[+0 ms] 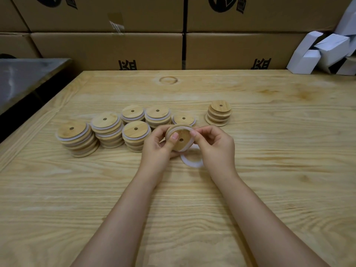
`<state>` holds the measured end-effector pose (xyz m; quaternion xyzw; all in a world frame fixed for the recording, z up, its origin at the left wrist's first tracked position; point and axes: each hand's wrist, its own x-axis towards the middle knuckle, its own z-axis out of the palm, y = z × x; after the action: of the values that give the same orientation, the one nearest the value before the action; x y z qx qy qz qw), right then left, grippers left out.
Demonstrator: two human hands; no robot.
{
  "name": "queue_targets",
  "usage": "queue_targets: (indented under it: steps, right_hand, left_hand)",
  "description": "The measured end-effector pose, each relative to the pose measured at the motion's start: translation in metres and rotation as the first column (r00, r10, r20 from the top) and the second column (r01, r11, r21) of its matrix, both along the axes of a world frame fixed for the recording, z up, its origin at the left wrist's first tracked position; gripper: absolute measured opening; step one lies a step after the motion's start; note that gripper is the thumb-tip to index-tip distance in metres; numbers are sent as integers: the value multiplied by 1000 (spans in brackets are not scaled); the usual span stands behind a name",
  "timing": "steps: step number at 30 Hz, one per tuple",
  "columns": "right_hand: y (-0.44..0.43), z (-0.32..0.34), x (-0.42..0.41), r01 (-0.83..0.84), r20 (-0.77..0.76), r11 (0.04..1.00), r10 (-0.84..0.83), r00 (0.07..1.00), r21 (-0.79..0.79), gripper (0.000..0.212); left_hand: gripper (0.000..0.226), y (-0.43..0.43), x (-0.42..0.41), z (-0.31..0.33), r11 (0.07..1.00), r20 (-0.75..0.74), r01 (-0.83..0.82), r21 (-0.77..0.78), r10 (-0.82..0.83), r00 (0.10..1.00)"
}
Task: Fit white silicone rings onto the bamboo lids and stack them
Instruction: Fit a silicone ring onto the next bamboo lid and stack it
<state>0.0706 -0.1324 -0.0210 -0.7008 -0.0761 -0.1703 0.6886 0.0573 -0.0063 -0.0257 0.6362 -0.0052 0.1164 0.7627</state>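
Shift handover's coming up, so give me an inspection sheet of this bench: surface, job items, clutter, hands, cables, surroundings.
Surface: wooden table, with a ring-shaped mark near its far edge.
Job's things: bamboo lid held tilted, with a silicone ring going onto its rim; loose ring on the table beneath the hands; ringed lid stacks to the left; bare lid stack to the right.
Clutter: nothing seen.
Hands: left hand and right hand both grip the bamboo lid.
Cables: nothing seen.
Surroundings: cardboard boxes behind the table; white cartons far right; metal surface at left.
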Motion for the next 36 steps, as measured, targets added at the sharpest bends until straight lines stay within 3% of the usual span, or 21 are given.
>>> queue_targets:
  steps: [6, 10, 15, 22, 28, 36]
  right_hand:
    - [0, 0, 2, -40, -82, 989, 52, 995, 142, 18]
    - [-3, 2, 4, -121, -65, 988, 128, 990, 96, 22]
    - [-7, 2, 3, -130, -60, 988, 135, 989, 79, 20]
    - [-6, 4, 0, -50, 9, 999, 51, 999, -18, 18]
    - [-1, 0, -2, 100, 176, 967, -59, 983, -234, 7]
    - [-1, 1, 1, 16, -7, 999, -16, 1000, -33, 21]
  left_hand:
    - [13, 3, 3, -2, 995, -37, 16, -94, -20, 999]
    - [13, 4, 3, -2, 986, -52, 32, -165, -41, 998]
    - [32, 5, 1, -1, 989, -45, 89, -115, -95, 995]
    - [25, 0, -1, -1, 988, -25, 151, -6, -151, 988]
    - [22, 1, 1, -2, 992, -17, 91, -82, -93, 996]
    - [15, 3, 3, -2, 992, -33, 68, -103, -72, 997]
